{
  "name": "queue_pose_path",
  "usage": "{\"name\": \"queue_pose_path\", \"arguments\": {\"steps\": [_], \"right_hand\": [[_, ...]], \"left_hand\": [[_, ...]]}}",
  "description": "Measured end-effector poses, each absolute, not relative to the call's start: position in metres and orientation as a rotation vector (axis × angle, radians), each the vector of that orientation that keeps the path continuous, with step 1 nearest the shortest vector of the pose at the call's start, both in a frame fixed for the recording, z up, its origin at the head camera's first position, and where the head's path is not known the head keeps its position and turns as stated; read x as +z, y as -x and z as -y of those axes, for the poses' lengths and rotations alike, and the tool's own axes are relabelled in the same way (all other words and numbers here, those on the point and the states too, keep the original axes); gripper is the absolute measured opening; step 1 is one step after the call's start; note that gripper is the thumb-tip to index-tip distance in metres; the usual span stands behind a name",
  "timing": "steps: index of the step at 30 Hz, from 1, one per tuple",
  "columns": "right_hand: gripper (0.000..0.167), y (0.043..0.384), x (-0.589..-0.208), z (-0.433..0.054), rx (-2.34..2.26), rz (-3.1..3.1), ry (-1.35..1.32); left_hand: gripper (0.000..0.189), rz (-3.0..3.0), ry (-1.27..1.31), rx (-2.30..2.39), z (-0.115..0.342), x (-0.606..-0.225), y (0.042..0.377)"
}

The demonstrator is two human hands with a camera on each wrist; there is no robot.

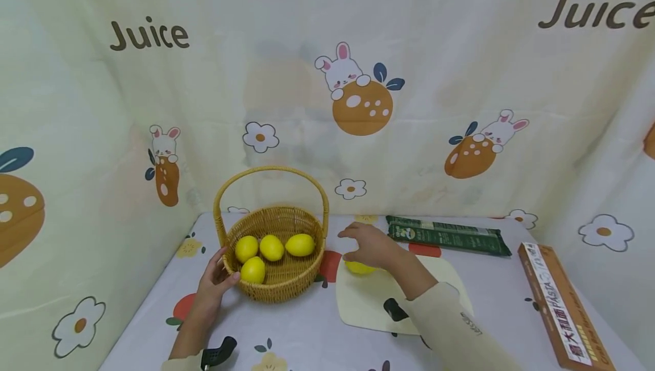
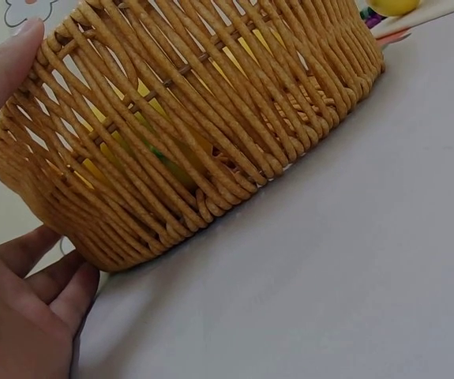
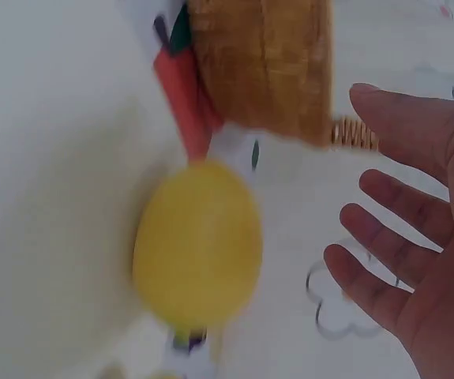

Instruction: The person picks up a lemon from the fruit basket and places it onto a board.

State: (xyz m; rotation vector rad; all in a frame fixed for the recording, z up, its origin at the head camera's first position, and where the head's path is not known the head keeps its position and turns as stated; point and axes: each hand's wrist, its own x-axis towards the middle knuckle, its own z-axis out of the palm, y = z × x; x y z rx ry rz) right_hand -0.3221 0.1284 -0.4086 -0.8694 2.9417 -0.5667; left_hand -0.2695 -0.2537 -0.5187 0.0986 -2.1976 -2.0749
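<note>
A wicker basket [image 1: 278, 294] with a tall arched handle stands on the table, several yellow lemons [image 1: 271, 247] inside it. My left hand [image 1: 211, 288] holds the basket's left side, its thumb at the rim and fingers around the outer wall. In the left wrist view, that hand [image 2: 21, 292] touches the weave [image 2: 187, 134]. Another lemon [image 1: 360, 267] lies on a cream cutting board [image 1: 358, 308]. Over this lemon hovers my right hand [image 1: 376, 246], fingers spread. The right wrist view shows the lemon [image 3: 199, 245] apart from the hand [image 3: 416, 213].
Green packets [image 1: 450, 237] lie behind the board, toward the right. A brown pasta box [image 1: 563, 308] is along the table's right side. A printed curtain [image 1: 286, 87] hangs behind and beside the table. The patterned tablecloth [image 1: 302, 331] shows in front of the basket.
</note>
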Motion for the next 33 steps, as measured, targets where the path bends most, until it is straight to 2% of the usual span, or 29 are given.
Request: {"name": "queue_pose_path", "arguments": {"steps": [6, 11, 22, 28, 33], "right_hand": [[0.043, 0.318, -0.407, -0.076, -0.546, -2.880, 1.087], [0.041, 0.315, -0.407, -0.036, -0.495, -2.847, 1.112], [0.047, 0.325, -0.423, 0.029, -0.359, -2.829, 1.061], [0.057, 0.326, -0.424, 0.056, -0.270, -2.859, 0.996], [0.058, 0.324, -0.427, 0.070, -0.202, -2.863, 0.942]], "left_hand": [[0.081, 2.191, -0.094, -2.072, 0.252, -0.518, 0.271], [0.079, 2.200, -0.089, -2.050, 0.251, -0.515, 0.271], [0.077, 2.206, -0.095, -2.050, 0.252, -0.511, 0.270], [0.075, 2.214, -0.093, -2.040, 0.253, -0.514, 0.268], [0.075, 2.219, -0.096, -2.055, 0.253, -0.514, 0.268]]}}
